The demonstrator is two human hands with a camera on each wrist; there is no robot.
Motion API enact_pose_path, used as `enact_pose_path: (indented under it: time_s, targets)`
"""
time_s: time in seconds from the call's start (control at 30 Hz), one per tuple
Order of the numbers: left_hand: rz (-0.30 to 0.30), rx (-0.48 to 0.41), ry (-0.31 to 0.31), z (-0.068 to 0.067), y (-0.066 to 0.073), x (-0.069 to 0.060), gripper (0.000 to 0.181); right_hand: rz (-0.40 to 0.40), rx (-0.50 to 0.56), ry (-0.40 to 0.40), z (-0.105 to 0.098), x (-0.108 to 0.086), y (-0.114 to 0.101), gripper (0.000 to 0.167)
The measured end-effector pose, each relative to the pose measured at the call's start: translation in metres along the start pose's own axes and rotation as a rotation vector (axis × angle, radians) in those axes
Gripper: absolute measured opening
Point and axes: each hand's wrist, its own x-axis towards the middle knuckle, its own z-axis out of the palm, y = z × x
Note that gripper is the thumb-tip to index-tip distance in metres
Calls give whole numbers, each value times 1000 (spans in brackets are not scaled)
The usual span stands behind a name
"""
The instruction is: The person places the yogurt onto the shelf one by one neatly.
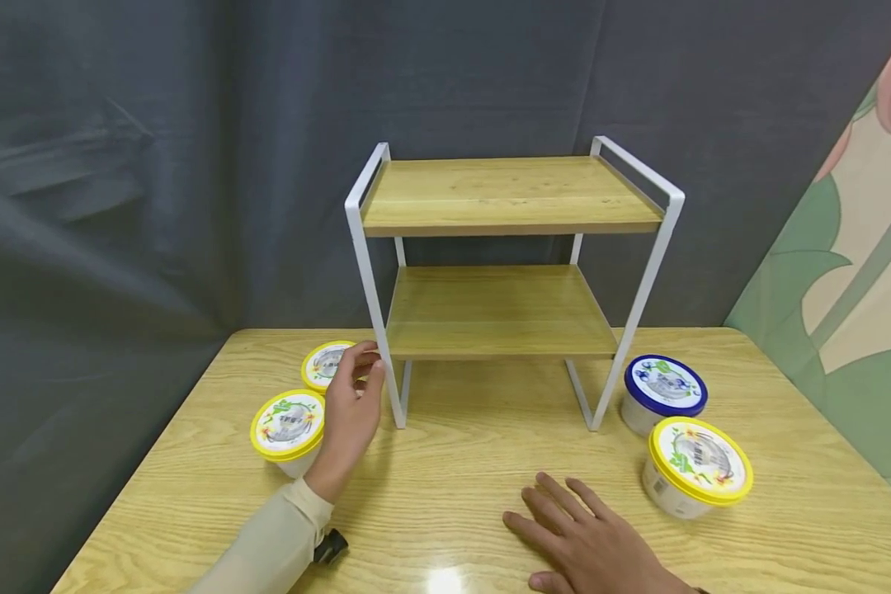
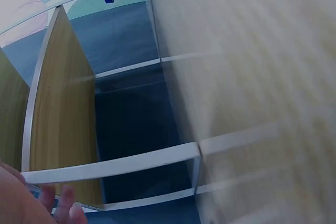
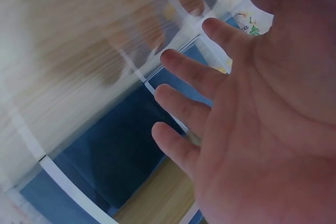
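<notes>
Head cam: left hand (image 1: 354, 406) curls by the left leg (image 1: 367, 276) of a shelf (image 1: 501, 313) standing on the table (image 1: 438, 462), can't tell if it's clamped; right hand (image 1: 592, 540) is spread, empty. I'd steady both sides evenly.

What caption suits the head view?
Left hand beside a white-framed, two-tier wooden shelf, right hand spread, three round yellow-lidded tubs and one blue-lidded tub.
</notes>
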Motion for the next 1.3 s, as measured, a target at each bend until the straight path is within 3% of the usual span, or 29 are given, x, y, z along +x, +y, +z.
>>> enact_pose_path:
  time_s: [0.17,0.4,0.67,0.9,1.03,1.3]
  targets:
    - [42,-21,53,5,4,4,22,-12,36,-33,-4,1,0,57]
    - [3,-83,1,4,4,5,20,10,61,3,-12,4,7,54]
    - [-18,-148,-36,4,-2,7,19,199,167,-173,-41,9,31,61]
    - [22,-144,-34,3,-5,10,21,317,171,-72,-64,1,64,60]
    - [27,-156,-36,2,-7,10,20,359,169,-74,-73,-8,84,58]
    - [56,-166,-25,4,-8,13,19,479,233,-307,-85,-41,124,73]
